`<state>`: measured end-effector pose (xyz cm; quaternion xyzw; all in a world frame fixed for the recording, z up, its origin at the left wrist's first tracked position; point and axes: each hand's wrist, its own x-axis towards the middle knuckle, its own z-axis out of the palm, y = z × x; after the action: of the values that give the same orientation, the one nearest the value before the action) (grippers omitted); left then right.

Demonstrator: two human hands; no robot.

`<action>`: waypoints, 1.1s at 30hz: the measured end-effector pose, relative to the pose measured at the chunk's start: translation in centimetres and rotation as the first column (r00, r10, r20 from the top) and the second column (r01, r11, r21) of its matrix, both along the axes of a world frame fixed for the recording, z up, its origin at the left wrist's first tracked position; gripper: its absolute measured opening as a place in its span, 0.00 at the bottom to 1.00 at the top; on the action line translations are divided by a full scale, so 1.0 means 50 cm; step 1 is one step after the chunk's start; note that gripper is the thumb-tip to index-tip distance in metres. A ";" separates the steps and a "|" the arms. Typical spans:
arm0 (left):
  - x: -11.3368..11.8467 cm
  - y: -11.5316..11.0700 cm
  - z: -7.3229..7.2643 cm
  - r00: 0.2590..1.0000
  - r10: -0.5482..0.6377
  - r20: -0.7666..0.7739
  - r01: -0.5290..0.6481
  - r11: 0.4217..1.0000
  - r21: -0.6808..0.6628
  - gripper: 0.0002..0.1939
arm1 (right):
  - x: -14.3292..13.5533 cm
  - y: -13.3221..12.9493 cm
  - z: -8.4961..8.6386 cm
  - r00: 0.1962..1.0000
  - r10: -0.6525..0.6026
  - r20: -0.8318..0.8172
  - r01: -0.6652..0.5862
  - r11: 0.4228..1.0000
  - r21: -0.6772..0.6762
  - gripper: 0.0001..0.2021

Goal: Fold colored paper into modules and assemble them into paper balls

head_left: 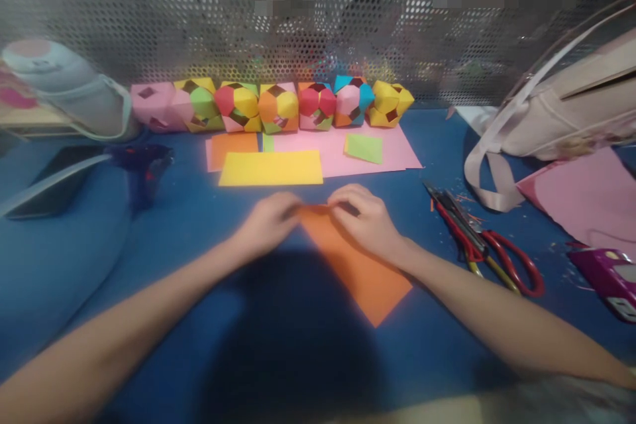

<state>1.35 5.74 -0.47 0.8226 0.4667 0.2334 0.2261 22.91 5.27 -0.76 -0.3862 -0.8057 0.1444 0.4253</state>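
Observation:
An orange sheet of paper (pixel 360 265) lies slanted on the blue table, its far end between my two hands. My left hand (pixel 272 222) is closed on the far left corner of the sheet. At the far edge, my right hand (pixel 365 215) pinches the paper with thumb and bent fingers. The fingertips of both hands are partly hidden, and the far edge seems folded or lifted there. Just beyond my hands lie a yellow paper strip (pixel 271 169), an orange paper piece (pixel 236 149), a small green paper (pixel 364 148) and a large pink sheet (pixel 322 154).
Several folded paper balls (pixel 279 107) stand in a row against the perforated metal panel (pixel 209 20). Red-handled scissors (pixel 514 262) and a cutter lie at right, near a purple device (pixel 609 278) and a pale bag (pixel 561 99). A glue gun (pixel 142 169) and a bottle (pixel 64 86) are left.

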 end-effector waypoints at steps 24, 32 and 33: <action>-0.021 0.024 0.047 0.999 0.035 0.024 -0.028 0.963 -0.267 0.08 | -0.021 -0.034 -0.005 0.994 -0.005 0.109 -0.007 0.993 0.115 0.07; -0.031 0.035 0.043 0.998 0.011 0.065 0.009 0.955 -0.296 0.09 | -0.016 -0.031 -0.013 0.996 0.004 0.086 -0.011 0.997 0.072 0.07; -0.031 0.034 0.044 0.998 0.007 0.058 0.010 0.958 -0.286 0.09 | -0.017 -0.031 -0.012 0.996 0.003 0.087 -0.009 0.998 0.070 0.07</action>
<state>-0.18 7.45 1.72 0.7744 0.4881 0.1870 0.3565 22.08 3.71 -1.38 -0.3747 -0.8291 0.1003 0.4026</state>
